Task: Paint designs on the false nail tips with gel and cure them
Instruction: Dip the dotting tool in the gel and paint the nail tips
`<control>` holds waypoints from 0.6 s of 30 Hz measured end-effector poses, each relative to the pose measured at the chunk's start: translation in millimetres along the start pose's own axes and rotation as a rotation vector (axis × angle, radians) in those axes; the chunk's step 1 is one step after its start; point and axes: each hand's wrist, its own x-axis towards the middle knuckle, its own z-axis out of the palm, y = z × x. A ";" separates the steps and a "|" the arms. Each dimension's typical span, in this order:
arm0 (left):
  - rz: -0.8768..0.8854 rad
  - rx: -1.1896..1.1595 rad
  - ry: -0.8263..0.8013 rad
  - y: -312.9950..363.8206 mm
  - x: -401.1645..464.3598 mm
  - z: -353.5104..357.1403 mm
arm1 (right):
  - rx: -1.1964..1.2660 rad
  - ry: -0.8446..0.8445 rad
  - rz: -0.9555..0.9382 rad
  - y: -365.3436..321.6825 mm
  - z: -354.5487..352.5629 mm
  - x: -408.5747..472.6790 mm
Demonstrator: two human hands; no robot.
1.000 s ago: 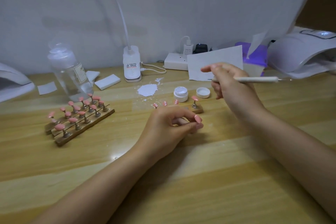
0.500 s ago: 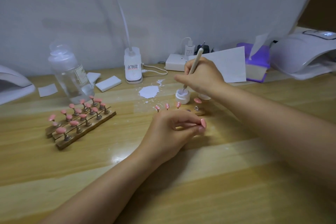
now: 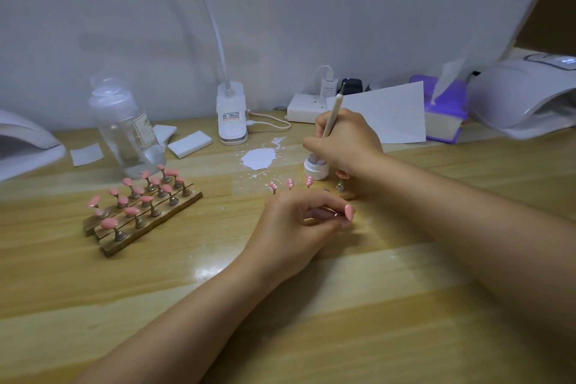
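Nearest, both forearms reach in from 6 o'clock over the wooden tabletop (image 3: 405, 321). The left hand (image 3: 299, 224) rests on the wood at centre, fingers curled, pinching a small stand topped by a pink nail tip (image 3: 349, 211) at its 3 o'clock side. Just beyond, at 12 o'clock from that hand, a wooden strip (image 3: 347, 195) carries three pink tips with white dots (image 3: 290, 183) and one plain tip partly hidden by the right wrist. The right hand (image 3: 346, 140) grips a white dotting pen (image 3: 331, 117) like a pencil, shaft tilted toward 1 o'clock, its lower end going down into a small white gel pot (image 3: 315, 169); the tip itself is hidden by the fingers.

At 9 o'clock lie three wooden racks of pink tips (image 3: 140, 206). At 11 o'clock from the pot is a splash of white gel (image 3: 258, 158). Farther back stands a clear bottle (image 3: 124, 125) whose label is too blurred to read, then white pads (image 3: 189, 143), a clip lamp base (image 3: 232, 117) with an unreadable sticker, a white power strip (image 3: 307, 111), a paper sheet (image 3: 389, 114), a purple tissue box (image 3: 442, 109) and, at 2 o'clock, a white curing lamp (image 3: 523, 93). Another white lamp (image 3: 25, 143) sits at the left edge.
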 end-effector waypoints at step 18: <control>-0.032 0.013 0.028 -2.6 0.6 -1.2 | 0.662 0.248 -0.003 -5.5 -23.5 -35.2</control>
